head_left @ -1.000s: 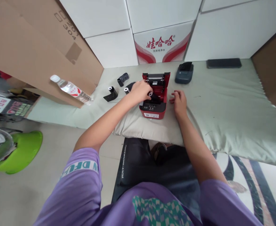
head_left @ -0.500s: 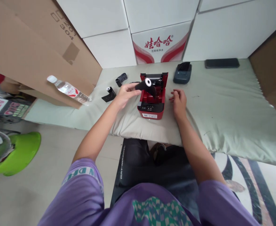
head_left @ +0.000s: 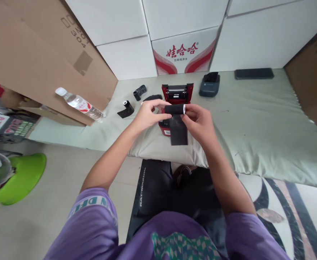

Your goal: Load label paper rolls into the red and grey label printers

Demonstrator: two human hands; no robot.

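Between my two hands, a small black paper roll (head_left: 174,109) with a white core lies crosswise, its loose end hanging down toward me. My left hand (head_left: 150,113) grips the roll's left end between thumb and fingers. At the right end, my right hand (head_left: 198,121) pinches it, thumb low beside the hanging strip. Behind and below the roll stands a red and black printer (head_left: 177,94) with its lid up. The roll and my hands cover most of its inside and front.
Left of the printer lie two more black rolls (head_left: 128,108) (head_left: 137,95) and a dark object (head_left: 152,97). A dark blue device (head_left: 209,85) and a black phone-like slab (head_left: 254,73) sit at the back right. A water bottle (head_left: 79,104) leans by a cardboard box (head_left: 52,50).
My left hand has brought the roll level over the printer's front. My right hand has come up from the cloth and taken hold of its right end. The loose strip now hangs forward.
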